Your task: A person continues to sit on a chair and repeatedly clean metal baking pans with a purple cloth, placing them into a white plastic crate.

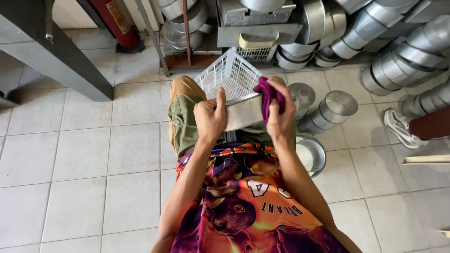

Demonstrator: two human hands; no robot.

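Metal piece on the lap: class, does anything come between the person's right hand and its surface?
Yes. A purple cloth lies between the right hand and the metal piece, bunched over its right end. The left hand grips the left end bare.

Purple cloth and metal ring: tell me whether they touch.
Touching. The head view shows the purple cloth in the right hand pressed over the metal ring's edge.

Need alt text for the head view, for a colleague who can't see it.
Seated person's left hand grips a metal ring on the lap while the right hand presses a magenta cloth on it. White basket ahead; metal duct pieces on tiled floor.
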